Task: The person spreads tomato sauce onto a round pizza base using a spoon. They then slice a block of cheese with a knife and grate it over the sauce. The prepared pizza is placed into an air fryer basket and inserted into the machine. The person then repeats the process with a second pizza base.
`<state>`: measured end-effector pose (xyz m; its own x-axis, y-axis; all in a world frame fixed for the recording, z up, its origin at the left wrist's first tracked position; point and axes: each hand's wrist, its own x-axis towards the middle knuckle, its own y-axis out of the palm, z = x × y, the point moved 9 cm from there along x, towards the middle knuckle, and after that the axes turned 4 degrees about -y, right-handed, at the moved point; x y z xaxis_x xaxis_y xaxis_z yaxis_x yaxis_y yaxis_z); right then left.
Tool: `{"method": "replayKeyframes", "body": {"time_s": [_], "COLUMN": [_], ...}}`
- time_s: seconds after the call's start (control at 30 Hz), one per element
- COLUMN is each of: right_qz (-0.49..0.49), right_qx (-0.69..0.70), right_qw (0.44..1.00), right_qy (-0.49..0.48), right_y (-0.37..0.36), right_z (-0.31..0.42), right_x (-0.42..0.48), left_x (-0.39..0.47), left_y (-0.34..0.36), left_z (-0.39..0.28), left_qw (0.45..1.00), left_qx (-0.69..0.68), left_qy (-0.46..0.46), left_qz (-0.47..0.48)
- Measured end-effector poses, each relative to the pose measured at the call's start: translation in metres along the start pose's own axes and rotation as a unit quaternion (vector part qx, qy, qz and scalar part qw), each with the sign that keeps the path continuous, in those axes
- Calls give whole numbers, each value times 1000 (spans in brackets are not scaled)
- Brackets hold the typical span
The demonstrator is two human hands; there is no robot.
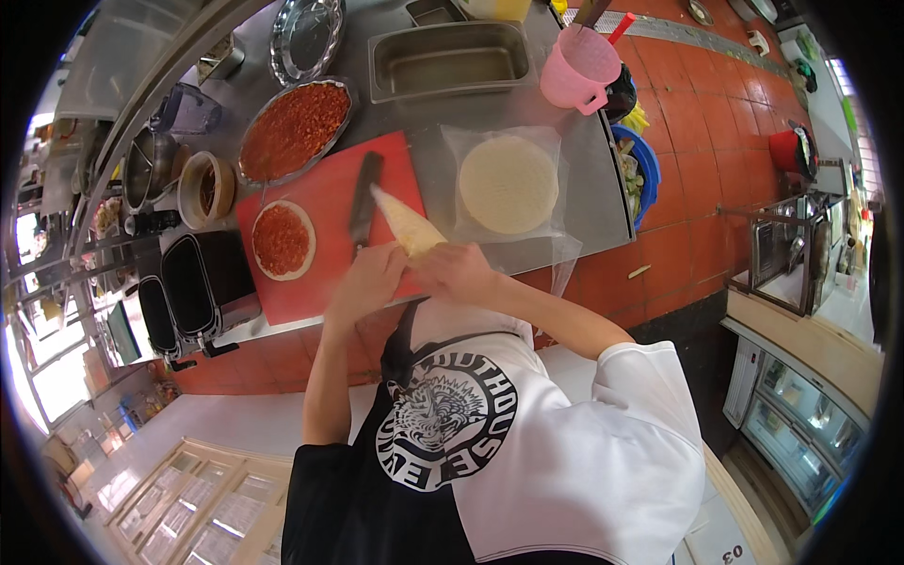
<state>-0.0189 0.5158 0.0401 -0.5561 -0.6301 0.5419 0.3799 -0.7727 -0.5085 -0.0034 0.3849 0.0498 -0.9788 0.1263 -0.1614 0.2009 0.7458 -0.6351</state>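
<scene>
My right hand grips the wide end of a clear piping bag filled with a pale yellow mass. The fingers of my left hand close on the same end from the other side. The bag's narrow tip points away from me, over a red cutting board. A kitchen knife lies on the board beside the tip. Left of the knife sits a round dough base spread with red chunky sauce, its pale rim bare. Right of the board, a stack of pale round flatbreads or wrappers rests on clear plastic.
Behind the board stand a foil tray of red sauce, an empty foil tray and a steel pan. A pink basket stands at the right edge, above a blue bin. Black containers stand left.
</scene>
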Motion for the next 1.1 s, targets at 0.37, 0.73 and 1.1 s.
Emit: {"method": "replayKeyframes", "body": {"time_s": [0.37,0.73,1.1], "right_qz": [227,325,4], "right_qx": [54,-163,-45], "right_qw": [953,915,963], "right_qy": [193,176,267], "right_y": [-45,-32,-37], "right_z": [-36,-55,-44], "right_x": [54,76,45], "left_x": [31,52,12], "left_y": [2,1,-4], "left_z": [-51,-45,-23], "left_qw": [993,985,966], "left_qx": [87,173,125], "left_qy": [-13,-5,-164], "left_qz": [80,4,-159]}}
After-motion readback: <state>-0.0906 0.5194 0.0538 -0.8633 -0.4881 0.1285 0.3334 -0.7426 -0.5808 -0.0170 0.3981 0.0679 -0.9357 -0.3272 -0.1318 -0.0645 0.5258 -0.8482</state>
